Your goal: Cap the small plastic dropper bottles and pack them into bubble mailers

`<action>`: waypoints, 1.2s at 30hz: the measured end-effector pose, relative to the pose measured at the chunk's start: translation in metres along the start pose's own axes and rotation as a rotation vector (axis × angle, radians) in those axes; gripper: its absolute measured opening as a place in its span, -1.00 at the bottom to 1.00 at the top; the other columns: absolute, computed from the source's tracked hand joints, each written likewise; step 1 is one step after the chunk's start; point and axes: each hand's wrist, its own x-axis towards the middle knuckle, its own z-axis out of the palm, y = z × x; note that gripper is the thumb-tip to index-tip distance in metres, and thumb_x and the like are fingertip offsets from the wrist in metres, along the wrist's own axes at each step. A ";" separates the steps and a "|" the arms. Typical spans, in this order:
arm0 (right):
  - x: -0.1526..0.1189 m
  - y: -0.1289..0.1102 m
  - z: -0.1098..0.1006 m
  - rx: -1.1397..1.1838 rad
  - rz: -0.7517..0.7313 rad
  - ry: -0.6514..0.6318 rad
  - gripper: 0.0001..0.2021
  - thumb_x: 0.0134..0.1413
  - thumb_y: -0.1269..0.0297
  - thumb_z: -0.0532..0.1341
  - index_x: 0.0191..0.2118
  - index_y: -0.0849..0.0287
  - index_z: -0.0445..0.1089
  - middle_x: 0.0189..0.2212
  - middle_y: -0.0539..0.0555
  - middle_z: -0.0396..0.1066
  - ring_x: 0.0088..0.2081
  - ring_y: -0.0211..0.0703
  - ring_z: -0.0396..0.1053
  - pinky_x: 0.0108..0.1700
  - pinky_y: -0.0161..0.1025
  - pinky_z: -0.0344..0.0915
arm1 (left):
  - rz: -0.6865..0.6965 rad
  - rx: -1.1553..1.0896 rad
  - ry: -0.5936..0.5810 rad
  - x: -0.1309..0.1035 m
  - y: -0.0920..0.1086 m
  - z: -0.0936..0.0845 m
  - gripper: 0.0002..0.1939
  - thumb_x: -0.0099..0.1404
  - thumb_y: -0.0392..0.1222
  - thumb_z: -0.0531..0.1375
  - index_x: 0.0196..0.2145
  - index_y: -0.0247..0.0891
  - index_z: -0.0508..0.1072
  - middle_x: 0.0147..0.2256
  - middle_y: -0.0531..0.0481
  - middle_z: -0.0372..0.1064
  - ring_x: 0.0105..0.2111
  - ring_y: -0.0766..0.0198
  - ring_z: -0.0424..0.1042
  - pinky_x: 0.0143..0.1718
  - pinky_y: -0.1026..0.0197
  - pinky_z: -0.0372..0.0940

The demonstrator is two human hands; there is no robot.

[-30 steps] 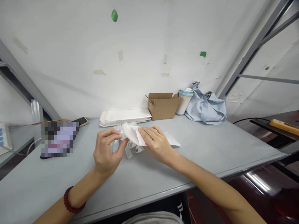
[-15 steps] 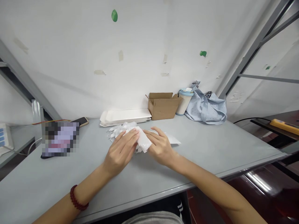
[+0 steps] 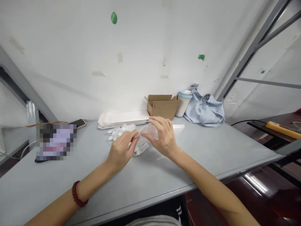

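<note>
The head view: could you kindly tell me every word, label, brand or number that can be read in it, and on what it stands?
No text can be read.
Wrapper, box, cup: no lettering can be made out.
Pixelated patch: too blurred to tell.

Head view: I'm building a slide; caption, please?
Both hands handle translucent film over a grey table, a cardboard box behind.

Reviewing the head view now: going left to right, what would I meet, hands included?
Pixelated item → dark phone-like item → left hand → translucent plastic between the hands → right hand → lidded cup → light blue bag → yellow item.
</note>
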 end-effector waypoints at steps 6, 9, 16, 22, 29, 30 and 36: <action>0.002 0.038 -0.003 -0.015 0.144 -0.289 -0.62 0.05 0.14 0.30 -0.07 0.25 0.31 -0.05 0.27 0.36 -0.03 0.05 0.29 -0.04 -0.07 0.25 | -0.604 -0.410 -0.177 0.049 0.002 0.033 -0.58 0.18 -0.24 0.20 0.01 -0.24 0.28 -0.43 0.09 0.39 -0.42 0.29 0.46 -0.41 0.29 0.36; -0.002 0.053 0.000 -0.052 0.309 -0.595 -0.63 -0.01 0.23 0.36 -0.09 0.26 0.35 -0.13 0.22 0.38 -0.14 0.01 0.34 -0.15 -0.14 0.27 | -0.713 -0.303 -0.349 0.063 0.000 0.058 -0.39 0.12 -0.37 0.19 0.13 -0.20 0.15 -0.42 0.14 0.37 -0.51 0.35 0.42 -0.46 0.32 0.31; -0.001 0.062 -0.001 -0.061 0.517 -0.879 -0.82 0.12 0.26 0.27 -0.20 0.24 0.42 -0.24 0.12 0.44 -0.30 -0.14 0.40 -0.32 -0.30 0.17 | -0.618 -0.017 -0.530 0.063 -0.011 0.100 -0.79 0.17 -0.45 0.08 -0.31 -0.33 0.49 -0.30 -0.09 0.48 -0.32 0.24 0.45 -0.25 0.24 0.31; -0.001 0.058 -0.003 -0.079 0.517 -1.040 -0.70 0.11 0.22 0.26 -0.06 0.21 0.44 -0.19 0.16 0.49 -0.17 -0.03 0.43 -0.28 -0.27 0.18 | -0.424 0.196 -0.630 0.062 -0.001 0.090 -0.79 0.14 -0.44 0.12 -0.30 -0.37 0.51 -0.26 -0.21 0.48 -0.09 0.04 0.38 -0.11 0.11 0.29; -0.009 0.052 0.008 -0.046 0.484 -1.128 -0.67 0.08 0.18 0.27 -0.03 0.15 0.45 -0.22 0.15 0.52 -0.17 0.00 0.45 -0.32 -0.29 0.17 | -0.352 0.445 -0.703 0.096 -0.051 0.064 -0.70 0.20 -0.36 0.09 -0.14 -0.41 0.50 -0.15 -0.34 0.44 0.03 -0.08 0.29 -0.05 0.03 0.26; -0.009 0.052 0.008 -0.050 0.481 -1.131 -0.66 0.08 0.18 0.27 -0.03 0.16 0.44 -0.22 0.15 0.51 -0.16 0.00 0.44 -0.33 -0.29 0.16 | -0.368 0.459 -0.743 0.102 -0.064 0.063 -0.70 0.15 -0.33 0.14 -0.15 -0.39 0.51 -0.20 -0.30 0.47 -0.05 -0.05 0.36 -0.10 0.08 0.29; -0.008 0.052 0.006 -0.067 0.455 -1.141 -0.68 0.12 0.15 0.23 -0.03 0.17 0.43 -0.25 0.15 0.51 -0.18 -0.02 0.44 -0.35 -0.30 0.13 | -0.396 0.462 -0.924 0.116 -0.111 0.062 -0.71 0.09 -0.25 0.23 -0.20 -0.32 0.54 -0.20 -0.21 0.52 -0.24 0.10 0.49 -0.28 0.25 0.31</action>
